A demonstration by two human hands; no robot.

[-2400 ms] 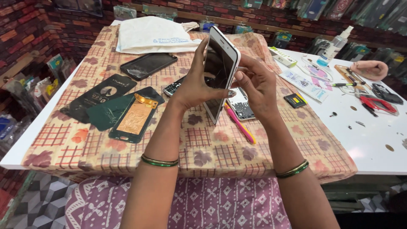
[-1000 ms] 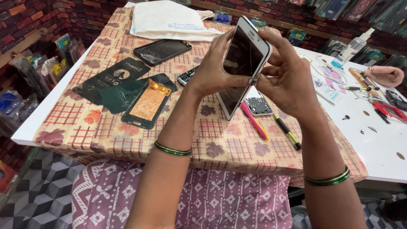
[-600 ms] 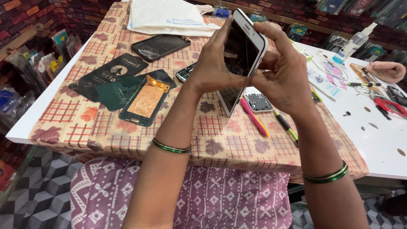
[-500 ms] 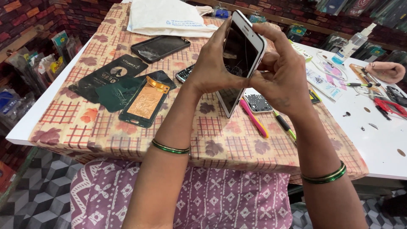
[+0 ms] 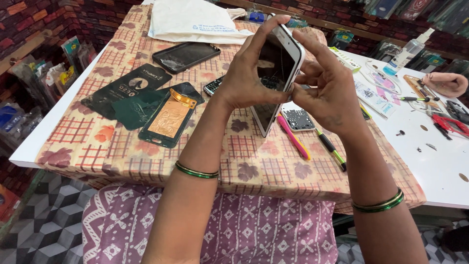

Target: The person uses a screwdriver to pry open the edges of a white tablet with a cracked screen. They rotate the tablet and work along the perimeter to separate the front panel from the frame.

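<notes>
A white smartphone (image 5: 276, 73) with a dark screen stands tilted above the patterned tablecloth (image 5: 146, 146), its lower corner close to the cloth. My left hand (image 5: 246, 73) wraps around its left side, thumb and fingers on the edges. My right hand (image 5: 330, 85) grips the phone's right edge, fingertips pinching near the top corner. Both wrists carry green bangles. The phone's back is hidden from me.
A phone screen part with copper backing (image 5: 168, 120), dark film packets (image 5: 124, 95), a black phone (image 5: 185, 56), a small keypad board (image 5: 298, 119), a pink tool (image 5: 293, 137), a green-tipped pen (image 5: 331, 149) and a white bag (image 5: 193, 19) lie around. Another person's hand (image 5: 445, 83) rests at far right by red pliers (image 5: 452, 124).
The view has swung slightly and my hands hold the phone a bit more upright; my right fingers have shifted up along its right edge.
</notes>
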